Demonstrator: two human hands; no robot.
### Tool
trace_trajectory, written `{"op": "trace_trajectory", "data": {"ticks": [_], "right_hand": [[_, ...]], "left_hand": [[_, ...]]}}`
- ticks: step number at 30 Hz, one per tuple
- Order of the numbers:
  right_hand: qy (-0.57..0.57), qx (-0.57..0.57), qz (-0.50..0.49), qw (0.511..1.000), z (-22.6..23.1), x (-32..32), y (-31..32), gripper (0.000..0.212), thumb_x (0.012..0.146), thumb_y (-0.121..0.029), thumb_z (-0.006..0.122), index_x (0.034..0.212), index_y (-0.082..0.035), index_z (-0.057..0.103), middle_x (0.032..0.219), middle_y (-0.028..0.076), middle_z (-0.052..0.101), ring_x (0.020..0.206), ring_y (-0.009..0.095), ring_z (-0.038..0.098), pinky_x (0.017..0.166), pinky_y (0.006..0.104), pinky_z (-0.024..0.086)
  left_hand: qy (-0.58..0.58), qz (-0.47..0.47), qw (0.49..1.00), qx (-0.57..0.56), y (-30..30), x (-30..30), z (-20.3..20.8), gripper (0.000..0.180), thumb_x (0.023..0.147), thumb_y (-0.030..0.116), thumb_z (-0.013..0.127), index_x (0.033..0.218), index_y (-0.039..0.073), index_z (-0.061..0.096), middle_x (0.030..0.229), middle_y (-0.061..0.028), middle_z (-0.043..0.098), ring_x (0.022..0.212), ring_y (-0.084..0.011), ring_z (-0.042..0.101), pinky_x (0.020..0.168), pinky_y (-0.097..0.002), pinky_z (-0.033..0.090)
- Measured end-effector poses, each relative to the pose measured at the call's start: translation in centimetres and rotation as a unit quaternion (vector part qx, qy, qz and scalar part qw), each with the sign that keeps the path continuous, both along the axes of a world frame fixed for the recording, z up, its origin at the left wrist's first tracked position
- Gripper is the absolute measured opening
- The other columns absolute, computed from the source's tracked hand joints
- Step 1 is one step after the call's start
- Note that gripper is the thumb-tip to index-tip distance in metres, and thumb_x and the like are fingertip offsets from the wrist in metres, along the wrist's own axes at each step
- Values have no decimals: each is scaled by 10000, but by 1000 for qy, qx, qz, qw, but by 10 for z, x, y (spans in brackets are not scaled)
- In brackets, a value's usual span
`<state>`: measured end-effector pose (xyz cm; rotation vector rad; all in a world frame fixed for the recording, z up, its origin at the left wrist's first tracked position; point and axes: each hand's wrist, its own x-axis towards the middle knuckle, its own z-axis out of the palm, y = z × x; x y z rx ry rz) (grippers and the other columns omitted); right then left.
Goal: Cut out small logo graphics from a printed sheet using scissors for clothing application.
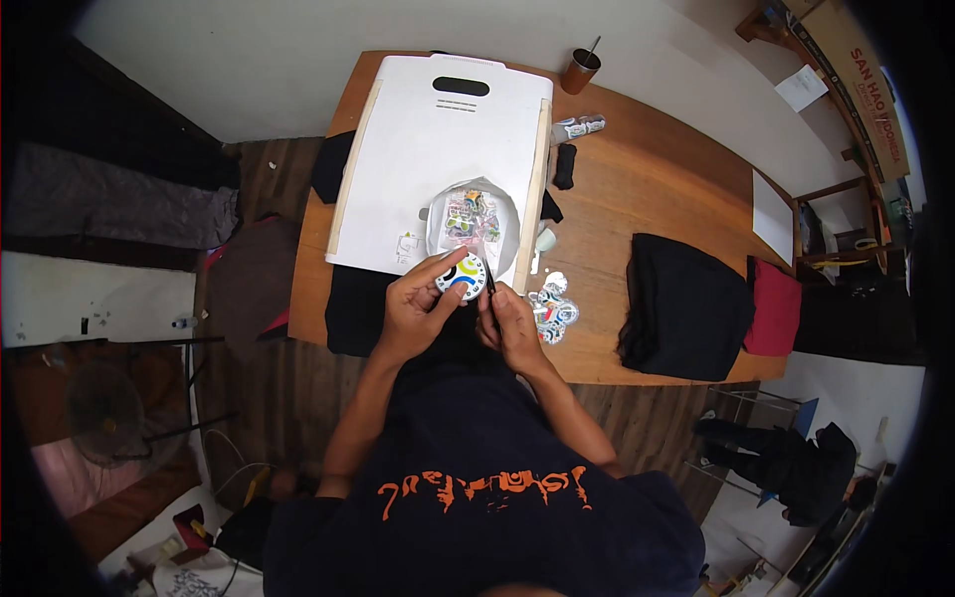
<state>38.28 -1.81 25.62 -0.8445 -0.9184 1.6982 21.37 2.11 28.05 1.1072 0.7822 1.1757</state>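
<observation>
Between the thumb and fingers of my left hand (410,306) is a round white sticker (459,278) with blue, yellow-green and dark print. My right hand (512,323) is closed around slim dark scissors (489,283), their tip beside the sticker's right edge; the fingers partly hide them. Just beyond both hands, a round white container (510,224) holds colourful printed scraps (468,211). To the right of my right hand, several cut-out stickers (555,310) lie in a loose pile on the wooden table.
A large white board (398,149) with a handle slot lies on the wooden table (637,179). Farther back are a brown cup (581,72) and a rolled clear package (578,128). Folded black cloth (686,308) and red cloth (773,306) lie at the right.
</observation>
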Motion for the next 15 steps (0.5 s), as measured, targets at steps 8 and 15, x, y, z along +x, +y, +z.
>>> {"op": "trace_trajectory", "data": {"ticks": [8,15], "right_hand": [[-12,4,9,1000,-1,6,-1,371,1090,-386,391,975,-49,495,568,-30,350,454,57,279,439,224,244],[2,-12,5,1000,-1,6,-3,363,1086,-385,408,973,-52,496,573,-33,350,457,56,280,442,222,246]], "left_hand": [[7,-27,1000,-2,2,-3,1,434,949,-67,607,1378,-46,544,1325,-144,586,1023,-107,621,795,-212,539],[7,-30,1000,1,3,-2,2,432,952,-62,607,1379,-41,545,1310,-134,593,1018,-107,623,792,-213,539]]}}
